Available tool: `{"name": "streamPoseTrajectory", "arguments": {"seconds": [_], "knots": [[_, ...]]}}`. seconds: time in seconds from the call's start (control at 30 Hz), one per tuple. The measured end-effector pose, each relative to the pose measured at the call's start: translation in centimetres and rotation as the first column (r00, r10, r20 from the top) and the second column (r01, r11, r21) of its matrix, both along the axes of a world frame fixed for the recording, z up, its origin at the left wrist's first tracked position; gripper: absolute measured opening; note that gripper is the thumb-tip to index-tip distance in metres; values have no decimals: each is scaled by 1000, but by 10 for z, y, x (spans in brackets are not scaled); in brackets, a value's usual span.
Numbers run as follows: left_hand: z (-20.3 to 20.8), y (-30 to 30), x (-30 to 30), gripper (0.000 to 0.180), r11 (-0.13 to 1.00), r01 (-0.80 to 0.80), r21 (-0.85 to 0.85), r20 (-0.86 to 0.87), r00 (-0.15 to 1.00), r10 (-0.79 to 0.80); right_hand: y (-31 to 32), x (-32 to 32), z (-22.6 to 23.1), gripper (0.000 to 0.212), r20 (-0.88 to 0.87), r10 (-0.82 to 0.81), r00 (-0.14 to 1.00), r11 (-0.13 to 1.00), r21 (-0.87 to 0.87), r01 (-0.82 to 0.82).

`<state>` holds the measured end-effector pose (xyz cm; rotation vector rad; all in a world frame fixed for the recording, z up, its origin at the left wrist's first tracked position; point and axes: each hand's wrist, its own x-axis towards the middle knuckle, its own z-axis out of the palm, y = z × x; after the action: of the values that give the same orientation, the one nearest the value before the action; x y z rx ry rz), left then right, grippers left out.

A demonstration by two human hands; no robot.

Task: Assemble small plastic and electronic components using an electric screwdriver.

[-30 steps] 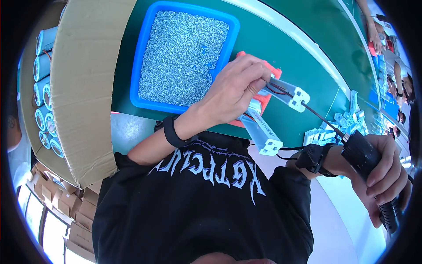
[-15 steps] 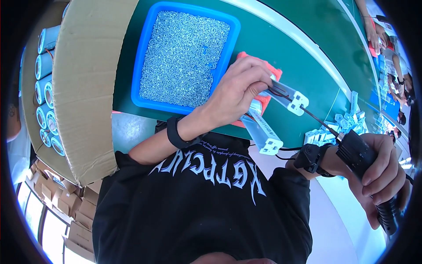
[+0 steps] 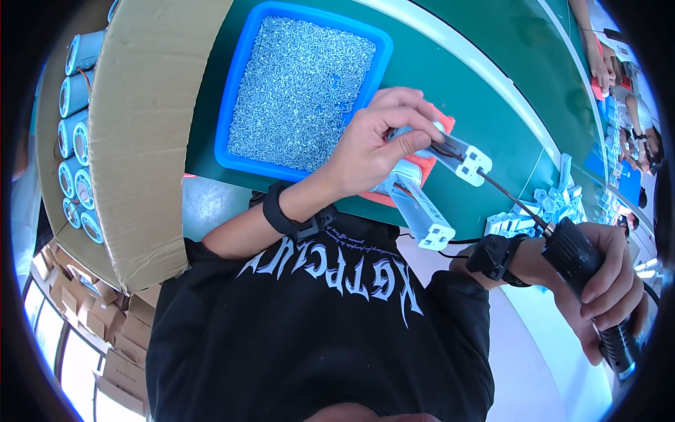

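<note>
My left hand (image 3: 383,141) pinches a pale, elongated housing (image 3: 472,167) with square holes in its end face and dark wires along its side. In my closed right hand (image 3: 608,281) is a black electric screwdriver (image 3: 573,257). Its long thin bit (image 3: 517,199) reaches up-left to the housing's end face; whether it sits in a screw I cannot make out. Just below, a second pale housing (image 3: 424,219) juts over the table's near edge. An orange-red cloth (image 3: 424,167) lies under the work, partly hidden by my left hand.
A blue tray (image 3: 223,119) full of small metal screws stands on the green table (image 3: 485,105). At left, a cardboard box (image 3: 151,133) holds several pale cylinders (image 3: 74,95). Several pale parts (image 3: 555,204) are heaped at right. Another person's hand (image 3: 600,70) shows at upper right.
A bluish glow now shows at the screwdriver's tail end. My left hand and the housing have shifted very slightly; the bit stays at the housing's end face.
</note>
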<state>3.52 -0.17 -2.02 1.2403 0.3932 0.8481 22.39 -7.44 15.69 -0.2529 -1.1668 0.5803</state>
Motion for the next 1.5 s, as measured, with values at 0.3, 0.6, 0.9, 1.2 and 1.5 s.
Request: {"name": "streamPoseTrajectory", "arguments": {"seconds": [0.3,0.6,0.9,1.2,1.5], "knots": [[28,31,-54,12,791,115,601,-602,716,354,7,-15,-8,41,335,47,941,980,-198,22],[20,38,-65,6,785,342,517,-791,542,284,18,-13,-16,70,295,115,949,981,-183,-62],[34,40,-34,15,873,11,487,-484,836,259,30,-19,-16,74,282,80,956,975,-220,-16],[26,22,-3,17,935,-55,350,-274,948,159,33,4,-20,58,414,271,869,955,-229,-189],[9,16,-2,17,975,-43,217,-280,954,105,20,5,-23,67,249,56,967,989,-149,-19]]}}
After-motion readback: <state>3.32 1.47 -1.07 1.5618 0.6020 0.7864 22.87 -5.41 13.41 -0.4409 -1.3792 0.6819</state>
